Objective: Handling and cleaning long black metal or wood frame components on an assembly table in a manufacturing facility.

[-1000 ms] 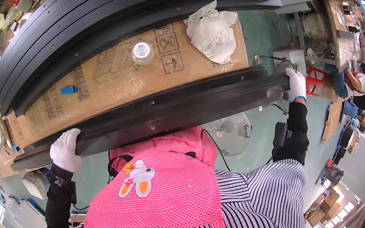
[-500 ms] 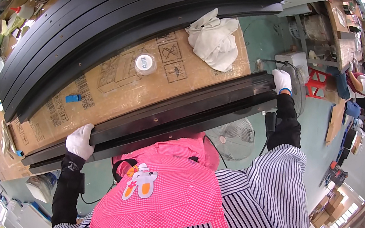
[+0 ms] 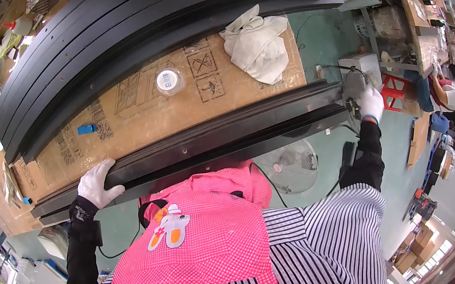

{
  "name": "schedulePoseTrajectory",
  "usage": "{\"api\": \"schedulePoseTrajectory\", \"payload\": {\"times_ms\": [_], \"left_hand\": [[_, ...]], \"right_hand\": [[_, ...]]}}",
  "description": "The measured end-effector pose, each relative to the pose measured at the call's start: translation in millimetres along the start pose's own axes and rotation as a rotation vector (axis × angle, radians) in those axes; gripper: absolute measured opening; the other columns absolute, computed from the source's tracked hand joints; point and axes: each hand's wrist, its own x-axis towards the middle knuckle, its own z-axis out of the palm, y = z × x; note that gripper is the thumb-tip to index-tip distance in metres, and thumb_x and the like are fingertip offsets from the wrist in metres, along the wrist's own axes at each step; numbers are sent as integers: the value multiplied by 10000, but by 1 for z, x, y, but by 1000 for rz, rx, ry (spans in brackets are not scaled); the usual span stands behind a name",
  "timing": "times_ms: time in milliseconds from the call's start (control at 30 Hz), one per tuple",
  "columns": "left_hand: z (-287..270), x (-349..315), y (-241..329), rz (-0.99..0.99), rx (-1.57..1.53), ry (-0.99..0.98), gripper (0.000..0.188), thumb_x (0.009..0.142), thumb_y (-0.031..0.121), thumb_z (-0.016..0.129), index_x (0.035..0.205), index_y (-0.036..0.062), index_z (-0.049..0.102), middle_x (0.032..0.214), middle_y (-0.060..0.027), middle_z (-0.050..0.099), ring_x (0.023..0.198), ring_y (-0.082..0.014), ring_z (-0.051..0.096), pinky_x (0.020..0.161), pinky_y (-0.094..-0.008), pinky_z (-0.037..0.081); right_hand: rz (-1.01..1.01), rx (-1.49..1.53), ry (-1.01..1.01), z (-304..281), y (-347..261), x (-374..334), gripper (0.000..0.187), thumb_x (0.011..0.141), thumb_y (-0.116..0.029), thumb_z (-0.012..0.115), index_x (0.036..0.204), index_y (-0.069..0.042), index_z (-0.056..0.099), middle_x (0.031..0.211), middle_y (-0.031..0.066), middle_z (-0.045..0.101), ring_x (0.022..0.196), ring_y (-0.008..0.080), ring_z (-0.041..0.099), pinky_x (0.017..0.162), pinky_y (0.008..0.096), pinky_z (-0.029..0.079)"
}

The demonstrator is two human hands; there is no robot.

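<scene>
Two long black bars, a far bar [image 3: 255,112] and a near bar [image 3: 275,135], lie side by side along the front edge of the cardboard-covered table [image 3: 130,121]. My left hand [image 3: 99,183], in a white glove, rests on the bars near their left end, thumb spread and fingers apart. Beyond their right end is my right hand [image 3: 371,103], also gloved, off the bars and in front of a fan [image 3: 354,90]. Its fingers look loosely stretched, though slightly blurred, and nothing shows in them.
Several curved black strips [image 3: 140,17] lie across the far side of the table. A white cloth [image 3: 259,47], a small lidded tub [image 3: 169,81] and a blue piece [image 3: 87,129] sit on the cardboard. Another fan [image 3: 292,164] stands below. A person [image 3: 449,96] works at the far right.
My right hand has let go of the bars' right end and moved outward to the right. My left hand has loosened, its thumb now spread. The view has shifted slightly.
</scene>
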Motion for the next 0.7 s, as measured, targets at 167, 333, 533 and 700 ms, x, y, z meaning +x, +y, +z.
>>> {"api": "schedulePoseTrajectory", "payload": {"times_ms": [167, 333, 533, 700], "left_hand": [[-9, 34, 3, 86, -144, -15, 660, 916, 489, 592, 1404, 50, 516, 1356, -222, 597, 1259, -408, 556, 1057, -470, 448], [-22, 80, 57, 243, -147, -89, 652, 968, 515, 515, 1405, 31, 511, 1312, -247, 617, 1218, -410, 578, 1021, -473, 465], [-17, 117, 127, 301, -230, -146, 588, 975, 472, 515, 1364, 33, 543, 1212, -249, 656, 1134, -415, 620, 973, -466, 490], [-5, 123, 129, 253, -210, -127, 581, 976, 459, 520, 1374, 37, 547, 1236, -245, 655, 1144, -417, 621, 984, -467, 489]], "right_hand": [[613, 1013, -125, 37, 11, -143, 202, 833, -203, 734, 956, -63, 657, 897, 154, 690, 864, 358, 687, 760, 454, 550], [260, 883, -549, -65, -216, -228, 390, 766, -194, 798, 1065, -22, 617, 912, 100, 696, 857, 273, 708, 796, 380, 566], [1859, 2440, -234, -58, -296, -220, 163, 928, -166, 638, 1029, -44, 598, 932, 65, 708, 915, 256, 690, 901, 439, 560], [1802, 2436, -245, -23, -311, -204, 44, 901, -103, 625, 945, -106, 622, 830, 48, 667, 757, 213, 641, 719, 382, 549]]}}
